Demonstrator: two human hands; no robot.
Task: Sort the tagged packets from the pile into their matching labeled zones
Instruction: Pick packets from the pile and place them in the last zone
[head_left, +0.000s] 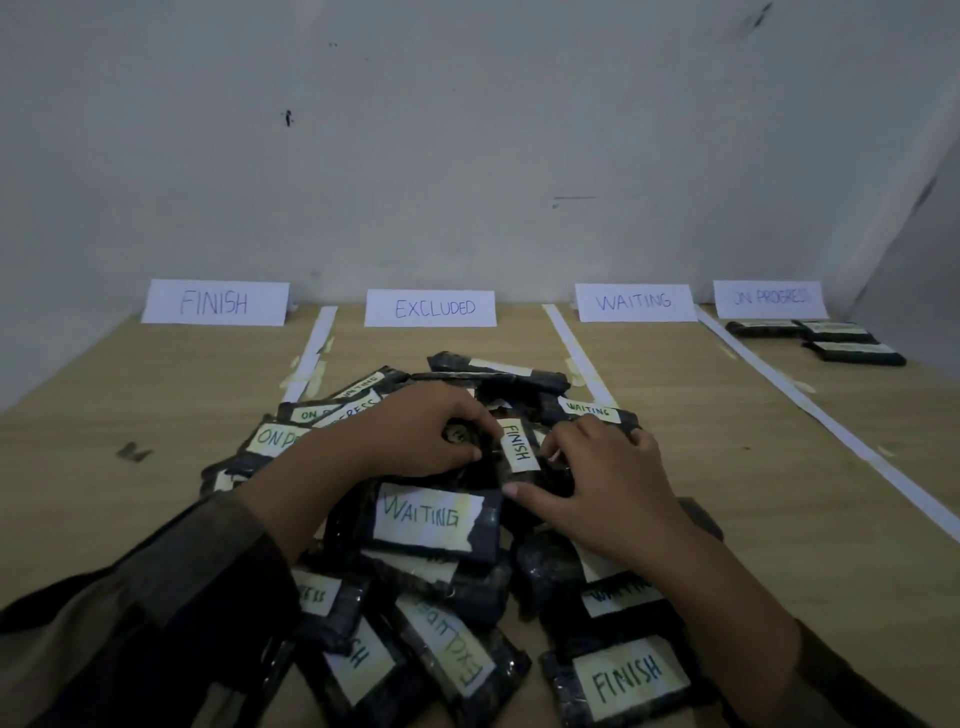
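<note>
A pile of dark packets (441, 525) with paper tags lies in the middle of the wooden table (130, 395). On top stands a packet tagged FINISH (518, 446), turned sideways. My left hand (415, 436) grips its left side and my right hand (597, 478) grips its right side. Just below them lies a packet tagged WAITING (427, 519). Four zone signs stand at the back: FINISH (214, 302), EXCLUDED (431, 308), WAITING (635, 302), ON PROGRESS (770, 298).
White paper strips (317, 348) (576, 353) (810, 410) divide the table into zones. Three packets (831, 340) lie in the ON PROGRESS zone at the back right. A wall rises right behind the signs. A small dark mark (132, 451) sits on the left of the table.
</note>
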